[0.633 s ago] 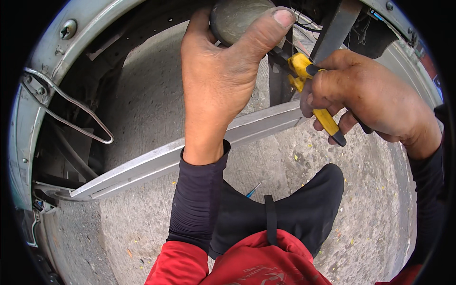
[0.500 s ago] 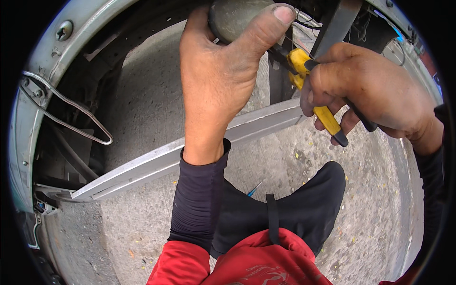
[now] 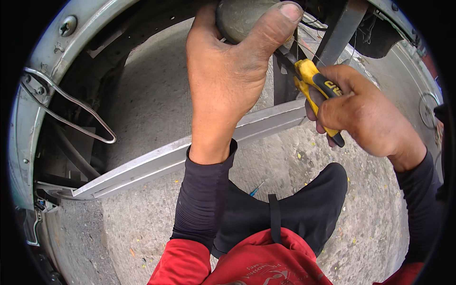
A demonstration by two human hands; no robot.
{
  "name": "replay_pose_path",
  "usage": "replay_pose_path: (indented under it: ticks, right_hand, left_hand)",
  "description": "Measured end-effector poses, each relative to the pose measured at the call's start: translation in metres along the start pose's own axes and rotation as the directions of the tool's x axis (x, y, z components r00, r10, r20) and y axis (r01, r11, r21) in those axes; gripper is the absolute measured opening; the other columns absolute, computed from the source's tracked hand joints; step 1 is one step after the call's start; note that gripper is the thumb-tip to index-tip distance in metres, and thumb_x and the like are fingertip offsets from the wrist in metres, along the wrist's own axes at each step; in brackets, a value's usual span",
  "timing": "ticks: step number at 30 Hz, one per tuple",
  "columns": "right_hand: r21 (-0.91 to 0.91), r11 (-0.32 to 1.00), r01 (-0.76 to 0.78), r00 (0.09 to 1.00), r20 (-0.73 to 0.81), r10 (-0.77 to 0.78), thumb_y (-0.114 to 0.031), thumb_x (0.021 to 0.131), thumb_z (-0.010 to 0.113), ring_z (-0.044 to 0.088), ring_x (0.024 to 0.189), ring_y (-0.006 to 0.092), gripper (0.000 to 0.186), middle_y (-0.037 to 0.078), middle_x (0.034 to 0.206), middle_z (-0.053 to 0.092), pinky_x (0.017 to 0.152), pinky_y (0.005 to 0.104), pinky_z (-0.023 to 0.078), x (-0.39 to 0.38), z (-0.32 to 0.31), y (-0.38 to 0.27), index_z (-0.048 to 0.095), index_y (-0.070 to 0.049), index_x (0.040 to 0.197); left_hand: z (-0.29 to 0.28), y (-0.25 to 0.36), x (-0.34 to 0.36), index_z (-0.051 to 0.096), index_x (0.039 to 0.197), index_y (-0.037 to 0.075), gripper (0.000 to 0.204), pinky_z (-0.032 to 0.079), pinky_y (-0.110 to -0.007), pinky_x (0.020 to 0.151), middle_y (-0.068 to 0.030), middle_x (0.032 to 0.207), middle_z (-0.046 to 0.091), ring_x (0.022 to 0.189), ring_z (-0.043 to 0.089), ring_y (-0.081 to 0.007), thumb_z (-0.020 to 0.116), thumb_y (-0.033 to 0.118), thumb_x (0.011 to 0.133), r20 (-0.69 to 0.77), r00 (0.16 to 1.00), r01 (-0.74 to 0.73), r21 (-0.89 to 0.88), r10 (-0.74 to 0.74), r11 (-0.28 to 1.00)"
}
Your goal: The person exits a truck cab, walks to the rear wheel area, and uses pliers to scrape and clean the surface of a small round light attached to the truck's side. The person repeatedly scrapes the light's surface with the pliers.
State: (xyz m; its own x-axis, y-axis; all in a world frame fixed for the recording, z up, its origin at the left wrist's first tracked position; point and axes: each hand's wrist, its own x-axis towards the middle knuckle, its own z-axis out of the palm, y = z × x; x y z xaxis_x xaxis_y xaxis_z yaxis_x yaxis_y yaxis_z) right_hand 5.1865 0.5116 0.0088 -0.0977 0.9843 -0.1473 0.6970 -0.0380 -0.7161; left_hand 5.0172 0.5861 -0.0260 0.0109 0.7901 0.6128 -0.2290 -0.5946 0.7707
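My left hand (image 3: 227, 83) is wrapped round a dull grey, rounded housing (image 3: 237, 21) at the top of the head view, its thumb lying along the near right side. Whatever the fingers touch behind the housing is hidden. Just to the right, my right hand (image 3: 370, 111) is closed on yellow-and-black pliers (image 3: 306, 71). The pliers' dark jaws point up and left, close to the housing and my left thumb. Their tips are hard to see, so I cannot tell what they grip. A thin wire (image 3: 311, 51) runs near the jaws.
A pale metal bar (image 3: 142, 166) crosses below my hands. At the left, a bent metal rod (image 3: 90, 113) sticks out from a light metal frame (image 3: 40, 90). A dark upright strut (image 3: 343, 31) stands at upper right. A blue-tipped tool (image 3: 257, 189) lies on the concrete ground (image 3: 133, 228).
My right hand has turned and squeezed the pliers' handles, which were spread apart before, closer together. My left hand keeps its hold on the housing; the whole view has shifted slightly.
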Motion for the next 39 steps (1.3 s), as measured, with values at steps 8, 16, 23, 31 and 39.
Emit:
replay_pose_path:
  ticks: [8, 16, 23, 31, 39]
  right_hand:
    - [0.039, 0.977, 0.211, 0.971, -0.126, -0.205, -0.001, 0.076, 0.061, 0.058, 0.085, 0.0183, 0.034, 0.006, 0.093, 0.062, 0.082, 0.0325, 0.049, 0.02, 0.039, 0.043, 0.059, 0.002, 0.11]
    - [0.012, 0.89, 0.456, 0.843, -0.327, -0.428, -0.001, 0.072, 0.061, 0.06, 0.088, 0.0199, 0.04, 0.01, 0.093, 0.061, 0.087, 0.0324, 0.049, 0.05, 0.07, 0.087, 0.059, 0.001, 0.112]
    - [0.093, 0.893, 0.441, 0.878, -0.254, -0.407, 0.0, 0.072, 0.061, 0.06, 0.093, 0.0191, 0.048, 0.009, 0.098, 0.06, 0.089, 0.0323, 0.048, 0.048, 0.064, 0.083, 0.058, 0.002, 0.12]
    - [-0.015, 0.858, 0.513, 0.821, -0.284, -0.496, -0.001, 0.073, 0.063, 0.063, 0.105, 0.0262, 0.064, 0.018, 0.113, 0.062, 0.099, 0.0355, 0.048, 0.072, 0.07, 0.099, 0.051, 0.01, 0.135]
    - [-0.101, 0.769, 0.632, 0.658, -0.455, -0.6, 0.0, 0.077, 0.067, 0.06, 0.101, 0.0451, 0.047, 0.025, 0.107, 0.058, 0.088, 0.0452, 0.05, 0.101, 0.085, 0.11, 0.052, 0.002, 0.121]
  left_hand:
    - [-0.007, -0.004, -0.002, 0.066, 0.114, -0.009, 0.058, 0.053, -0.029, 0.083, -0.0122, 0.099, 0.073, 0.091, 0.068, -0.0158, 0.083, 0.041, 0.09, 0.018, 0.997, -0.083, 0.091, 0.081, 0.992]
    - [-0.016, -0.04, -0.003, 0.054, 0.125, -0.012, 0.07, 0.061, -0.035, 0.082, -0.0186, 0.109, 0.068, 0.098, 0.071, -0.0234, 0.079, 0.045, 0.093, 0.005, 0.998, -0.065, -0.144, 0.066, 0.987]
    - [-0.015, -0.075, -0.041, 0.06, 0.117, -0.007, 0.034, 0.059, -0.036, 0.083, -0.013, 0.1, 0.067, 0.09, 0.07, -0.0186, 0.061, 0.025, 0.107, -0.018, 0.996, 0.09, 0.031, -0.089, 0.995]
    - [-0.006, -0.079, -0.033, 0.062, 0.098, -0.002, 0.022, 0.048, -0.028, 0.064, -0.0049, 0.077, 0.063, 0.069, 0.058, -0.009, 0.062, 0.018, 0.106, -0.131, 0.991, -0.012, 0.173, 0.035, 0.985]
    - [-0.002, -0.08, -0.034, 0.066, 0.109, -0.003, 0.024, 0.048, -0.027, 0.07, -0.0052, 0.086, 0.065, 0.075, 0.06, -0.011, 0.06, 0.02, 0.107, -0.081, 0.997, -0.009, 0.124, 0.02, 0.992]
